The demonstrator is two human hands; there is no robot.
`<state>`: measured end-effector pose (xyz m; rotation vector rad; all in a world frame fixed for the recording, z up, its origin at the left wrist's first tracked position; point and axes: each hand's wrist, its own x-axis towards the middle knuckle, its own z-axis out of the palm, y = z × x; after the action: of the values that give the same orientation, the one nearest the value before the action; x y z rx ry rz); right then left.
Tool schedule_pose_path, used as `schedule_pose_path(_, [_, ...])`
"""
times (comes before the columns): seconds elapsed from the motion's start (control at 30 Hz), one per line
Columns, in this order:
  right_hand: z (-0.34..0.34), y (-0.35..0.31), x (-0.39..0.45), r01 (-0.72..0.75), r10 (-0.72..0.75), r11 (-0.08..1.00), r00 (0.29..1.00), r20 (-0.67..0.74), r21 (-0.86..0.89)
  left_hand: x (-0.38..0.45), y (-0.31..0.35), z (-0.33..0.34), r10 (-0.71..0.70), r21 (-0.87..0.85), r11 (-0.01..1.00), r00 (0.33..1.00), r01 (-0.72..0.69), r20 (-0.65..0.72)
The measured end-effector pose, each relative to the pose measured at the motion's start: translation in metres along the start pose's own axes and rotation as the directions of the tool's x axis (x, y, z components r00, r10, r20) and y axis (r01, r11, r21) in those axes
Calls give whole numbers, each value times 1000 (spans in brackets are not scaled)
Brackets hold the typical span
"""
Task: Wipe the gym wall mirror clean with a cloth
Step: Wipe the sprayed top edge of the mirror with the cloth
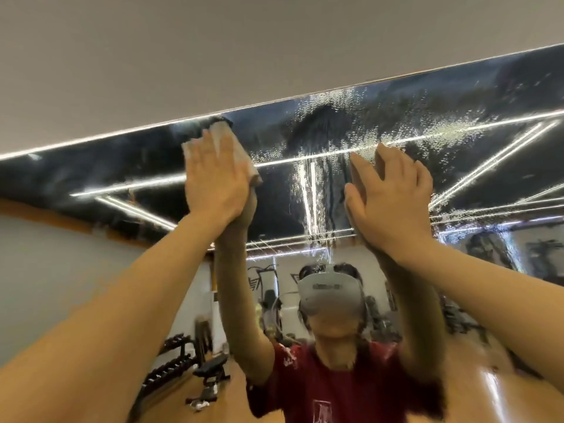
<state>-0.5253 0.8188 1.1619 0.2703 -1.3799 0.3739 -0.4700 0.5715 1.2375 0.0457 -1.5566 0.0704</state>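
The wall mirror (305, 132) fills most of the view, its top edge running under a grey wall strip. Droplets and wet streaks cover its upper middle and right. My left hand (215, 175) is raised high, fingers straight, pressing a pale cloth (244, 154) flat on the glass just below the top edge. The cloth shows above and to the right of the fingers. My right hand (393, 193) lies flat on the mirror further right, fingers straight, holding nothing.
The mirror reflects a person in a red shirt (335, 386) with a grey headset, both arms raised. Also reflected: a dumbbell rack (171, 361), a weight bench (210, 374), gym machines at right, and ceiling light strips.
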Motion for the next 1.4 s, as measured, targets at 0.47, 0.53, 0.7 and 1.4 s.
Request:
schedule_pose_path(0.47, [-1, 2, -1, 5, -5, 1000, 1000, -4, -18, 46, -63, -8, -267, 3, 964, 963, 267, -25])
schedule_pose_path(0.53, [-1, 2, -1, 6, -6, 999, 1000, 0, -32, 57, -37, -4, -243, 6, 970, 970, 243, -7])
schedule_pose_path(0.7, [-1, 2, -1, 2, -2, 1000, 1000, -1, -25, 60, 59, 7, 194, -52, 980, 980, -192, 49])
schedule_pose_path(1.4, [-1, 2, -1, -13, 12, 1000, 1000, 26, 11, 73, 35, 7, 370, -71, 929, 921, -363, 122])
